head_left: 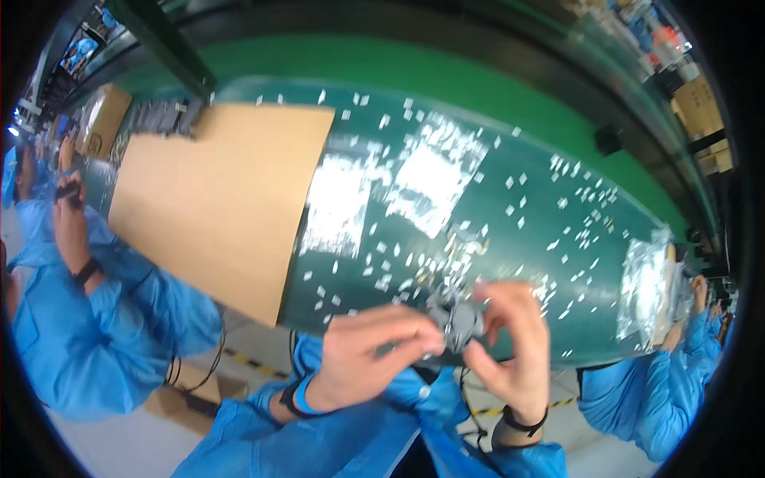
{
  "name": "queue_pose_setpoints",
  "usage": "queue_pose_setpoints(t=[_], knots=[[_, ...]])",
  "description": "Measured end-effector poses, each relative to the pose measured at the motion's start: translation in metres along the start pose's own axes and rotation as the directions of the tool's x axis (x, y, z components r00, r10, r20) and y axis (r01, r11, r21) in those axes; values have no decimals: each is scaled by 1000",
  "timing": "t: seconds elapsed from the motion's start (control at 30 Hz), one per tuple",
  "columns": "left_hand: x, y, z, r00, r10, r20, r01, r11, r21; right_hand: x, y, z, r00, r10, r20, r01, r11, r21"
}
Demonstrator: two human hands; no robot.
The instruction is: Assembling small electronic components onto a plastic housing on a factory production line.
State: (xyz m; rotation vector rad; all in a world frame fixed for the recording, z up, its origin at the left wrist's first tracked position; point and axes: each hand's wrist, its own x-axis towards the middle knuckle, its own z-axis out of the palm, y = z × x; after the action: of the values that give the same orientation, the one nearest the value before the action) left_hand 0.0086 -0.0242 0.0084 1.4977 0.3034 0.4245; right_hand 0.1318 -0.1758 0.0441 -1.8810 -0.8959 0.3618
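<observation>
In front of me, over the near edge of the green bench, is a small dark grey part with a rounded body; its exact kind is blurred. My left hand pinches its left side between thumb and fingertips. From the right, my right hand curls its thumb and fingers around the other side. Just beyond the part lies a loose cluster of small brass-coloured and grey pieces. Many small white pieces are strewn over the green bench top around my hands.
A large brown cardboard sheet covers the bench to my left, with grey parts behind it. Shiny plastic bags lie ahead. A green post rises at the back left. Co-workers in blue sit left and right.
</observation>
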Motion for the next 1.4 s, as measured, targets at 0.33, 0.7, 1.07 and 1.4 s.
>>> queue_pose_setpoints(t=[0.33, 0.7, 1.07, 1.4], knots=[[-20, 2, -3, 993, 83, 82, -83, 997, -11, 119, 31, -64, 983, -184, 9, 166, 860, -483], [-43, -13, -38, 926, 93, -366, -14, 977, 213, 243, 175, -126, 904, -338, -261, 66, 714, -697], [-14, -33, -23, 992, 103, -69, -95, 989, 113, 25, 40, 0, 953, 30, 301, 104, 902, -420], [-3, -26, -9, 996, -21, -82, 28, 996, 87, 5, 41, -1, 975, 191, 112, -176, 975, -134]])
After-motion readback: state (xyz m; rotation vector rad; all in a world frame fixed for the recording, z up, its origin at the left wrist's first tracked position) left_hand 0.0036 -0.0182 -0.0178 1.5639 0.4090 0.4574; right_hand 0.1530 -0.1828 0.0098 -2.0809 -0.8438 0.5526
